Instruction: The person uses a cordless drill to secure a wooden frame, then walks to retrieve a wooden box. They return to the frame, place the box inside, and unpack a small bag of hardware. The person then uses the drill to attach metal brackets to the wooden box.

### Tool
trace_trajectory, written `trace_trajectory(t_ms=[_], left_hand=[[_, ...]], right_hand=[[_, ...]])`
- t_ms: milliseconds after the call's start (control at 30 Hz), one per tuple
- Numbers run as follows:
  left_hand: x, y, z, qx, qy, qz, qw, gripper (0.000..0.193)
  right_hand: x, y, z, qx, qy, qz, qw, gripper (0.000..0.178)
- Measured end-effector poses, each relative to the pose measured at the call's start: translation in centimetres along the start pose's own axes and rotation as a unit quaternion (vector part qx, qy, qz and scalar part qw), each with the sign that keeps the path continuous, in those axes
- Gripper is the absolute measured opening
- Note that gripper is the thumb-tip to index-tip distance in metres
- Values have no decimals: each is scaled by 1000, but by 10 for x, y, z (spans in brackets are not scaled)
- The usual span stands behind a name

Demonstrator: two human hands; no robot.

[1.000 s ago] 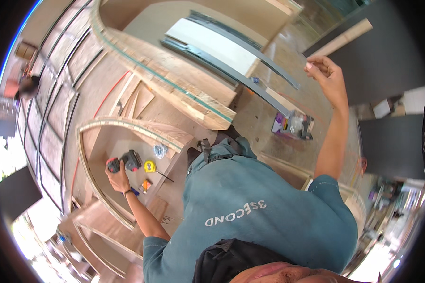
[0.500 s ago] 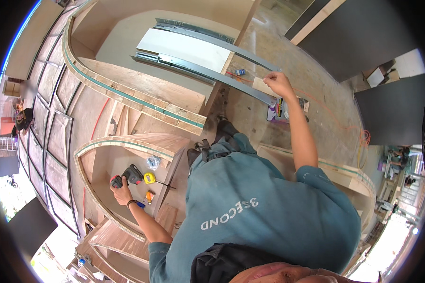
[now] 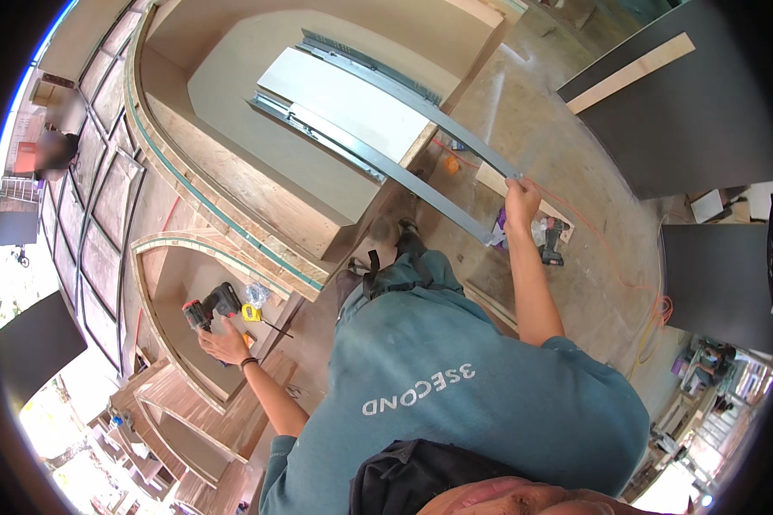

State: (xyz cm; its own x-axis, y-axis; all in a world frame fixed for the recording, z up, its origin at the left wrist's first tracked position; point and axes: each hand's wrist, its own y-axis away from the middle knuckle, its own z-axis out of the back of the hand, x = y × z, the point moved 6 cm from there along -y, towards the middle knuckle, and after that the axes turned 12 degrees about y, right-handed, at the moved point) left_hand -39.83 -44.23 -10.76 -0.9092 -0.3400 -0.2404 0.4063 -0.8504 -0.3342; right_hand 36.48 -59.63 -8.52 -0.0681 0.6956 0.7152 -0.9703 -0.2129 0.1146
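Observation:
Two long metal drawer slides [image 3: 444,203] stick out from a curved wooden cabinet [image 3: 180,159], with a white panel [image 3: 339,99] between them. My right hand [image 3: 521,204] is closed on the outer end of the farther slide, fingers pinching its tip. On the left, my left hand [image 3: 223,343] is open, its thumb and fingers apart, right beside a black and red cordless drill [image 3: 219,302]. The drill lies inside a smaller curved wooden frame [image 3: 150,305]. A yellow tape measure [image 3: 251,313] and a clear plastic bag [image 3: 256,293] lie next to it.
Another cordless drill [image 3: 553,242] is on the floor beyond my right forearm. An orange cord [image 3: 614,266] runs across the floor. Dark panels [image 3: 687,94] stand at the right. Metal frames [image 3: 90,215] lie at the far left. A person [image 3: 715,365] is in the right background.
My right hand has moved down onto the farther slide's end. My left hand has come off the drill and its fingers have spread. The view has shifted.

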Motion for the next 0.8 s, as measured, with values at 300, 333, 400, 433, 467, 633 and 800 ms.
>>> trace_trajectory(t_ms=[300, 333, 400, 433, 467, 633, 800], left_hand=[[-108, 120, 7, 43, 139, 23, 989, 55], [-111, 132, -1, 85, 184, 29, 979, 52], [-122, 154, -15, 188, 273, 76, 940, 47], [-133, 163, -18, 243, 317, 117, 910, 44], [-143, 173, -20, 295, 358, 157, 872, 41], [-210, 112, 51, 24, 484, 84, 871, 45], [-281, 6, 101, 69, 616, 170, 766, 61]], right_hand=[[12, -9, -35, 66, -133, -44, 988, 33], [12, -7, -32, 77, -146, -51, 985, 32], [7, -11, -29, 115, -173, -81, 975, 33], [4, -19, -29, 146, -190, -102, 966, 34], [0, -27, -29, 178, -205, -124, 954, 36], [-42, -87, -36, -13, -328, -157, 931, 66], [-6, -86, -98, 43, -393, -139, 908, 83]])
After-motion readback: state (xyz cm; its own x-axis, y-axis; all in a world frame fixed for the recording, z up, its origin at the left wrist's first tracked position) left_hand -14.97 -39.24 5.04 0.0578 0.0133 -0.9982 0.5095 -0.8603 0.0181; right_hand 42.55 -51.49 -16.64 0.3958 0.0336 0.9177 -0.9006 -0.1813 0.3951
